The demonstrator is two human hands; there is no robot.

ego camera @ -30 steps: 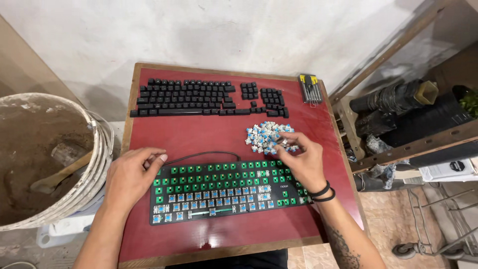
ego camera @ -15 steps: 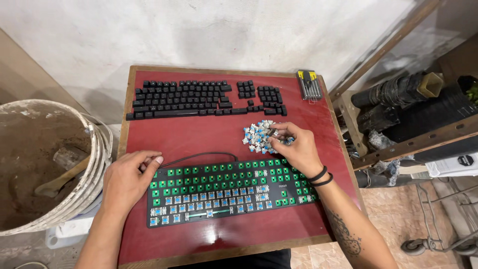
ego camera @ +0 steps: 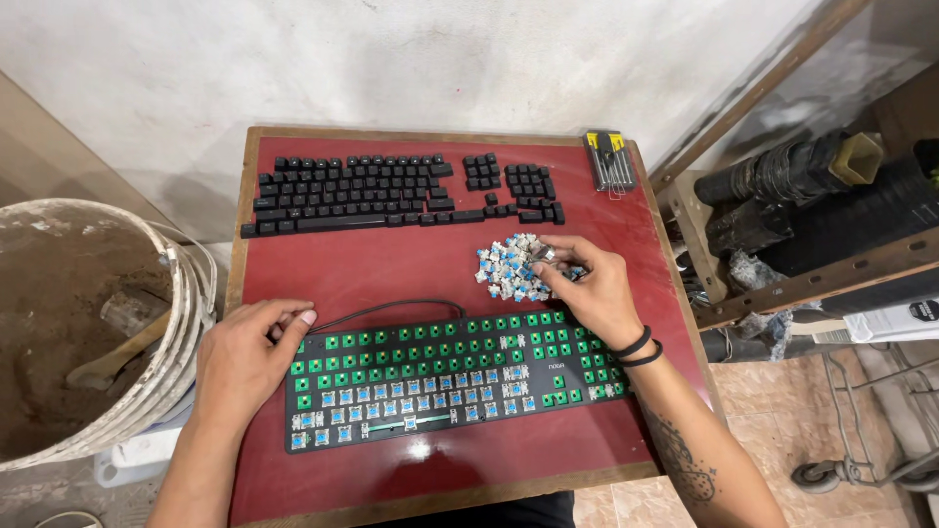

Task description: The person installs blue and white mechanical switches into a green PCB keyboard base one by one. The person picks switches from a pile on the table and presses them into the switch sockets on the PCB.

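the left hand [ego camera: 245,357] lies curled on the left end of the stripped keyboard [ego camera: 445,381], holding nothing. the right hand [ego camera: 587,288] pinches one switch from the pile of switches [ego camera: 509,269] near the table's [ego camera: 391,249] right edge.

Black wristbands, perhaps two; forearm tattoo

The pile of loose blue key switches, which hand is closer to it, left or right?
Right. The right hand rests on the pile of switches, fingers among them. The left hand sits apart at the stripped keyboard's left end, near its cable.
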